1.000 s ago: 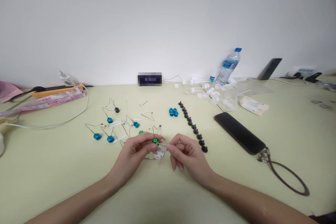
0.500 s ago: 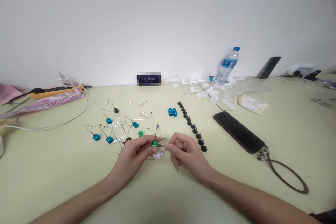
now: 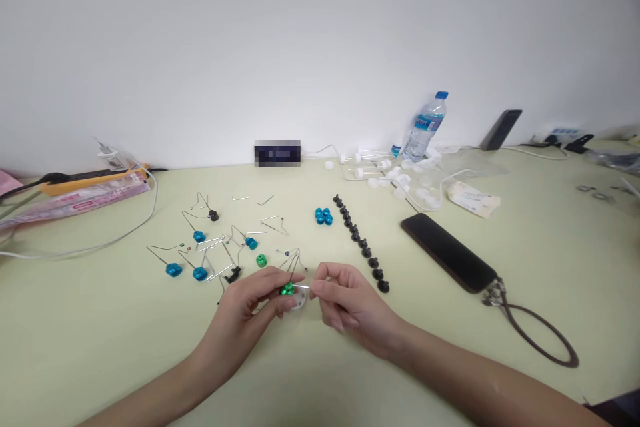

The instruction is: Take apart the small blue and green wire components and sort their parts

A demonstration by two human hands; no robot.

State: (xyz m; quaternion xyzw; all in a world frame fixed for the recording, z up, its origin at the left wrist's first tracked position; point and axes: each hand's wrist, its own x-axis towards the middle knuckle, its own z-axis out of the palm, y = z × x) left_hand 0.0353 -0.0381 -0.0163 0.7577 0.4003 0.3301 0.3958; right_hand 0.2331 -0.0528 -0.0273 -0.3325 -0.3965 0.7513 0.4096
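Note:
Between the thumb and fingers of my left hand (image 3: 257, 297) is a small shiny green knob (image 3: 287, 289), from which a thin bent wire (image 3: 294, 267) rises. My right hand (image 3: 345, 297) pinches a thin silver hex key (image 3: 302, 287); its far end meets the side of the knob, and the rest is hidden in my fingers. Just under the knob, a white disc with holes (image 3: 299, 300) is partly covered by my left hand. A second green knob (image 3: 261, 260) stands on the table beyond that hand.
Blue knobs with bent wires (image 3: 173, 269) and loose L-shaped metal keys (image 3: 267, 201) lie to the left. Four-lobed blue pieces (image 3: 324, 216) and a row of black knobs (image 3: 367, 253) lie ahead. To the right are a phone (image 3: 447, 250) with a strap and a water bottle (image 3: 425, 127).
The view has shifted slightly right. The green knob and its wire have tilted in my left hand, and the hex key still meets the knob's side.

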